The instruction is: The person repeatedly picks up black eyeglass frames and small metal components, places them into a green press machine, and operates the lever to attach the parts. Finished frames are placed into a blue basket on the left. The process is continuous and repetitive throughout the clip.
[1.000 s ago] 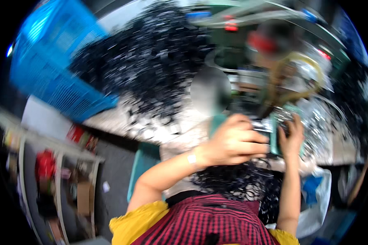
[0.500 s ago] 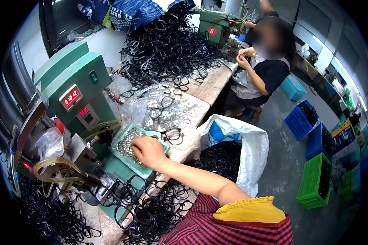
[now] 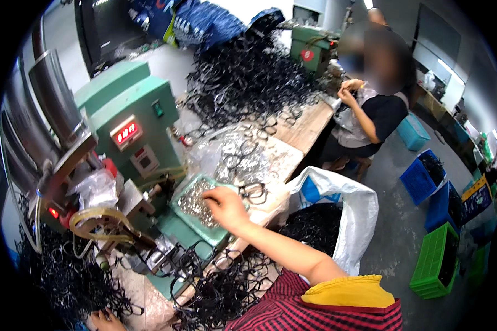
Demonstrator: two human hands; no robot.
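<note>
My right hand (image 3: 226, 209) is over a green tray (image 3: 214, 239) of small shiny metal parts (image 3: 196, 205). Its thumb and forefinger come together at the parts in a pinch; anything between the fingertips is too small to make out. At the lower left edge, my left hand (image 3: 107, 321) is partly cut off by the picture's rim. Its bent fingers are at a black eyeglass frame (image 3: 110, 312) by a heap of such frames (image 3: 66, 281). Another black frame (image 3: 253, 191) lies just beyond the tray.
A green machine (image 3: 128, 105) with red digits stands at left, its metal fixture (image 3: 163, 251) near more frames (image 3: 226, 287). A large frame heap (image 3: 243, 77) covers the far table. A white sack (image 3: 361, 215) stands right of the table. A co-worker (image 3: 370, 118) sits beyond; crates (image 3: 433, 259) line the floor.
The view has shifted, so the scene sits lower and further right. My right hand has lifted slightly from among the metal parts. My left hand has come into view at lower left.
</note>
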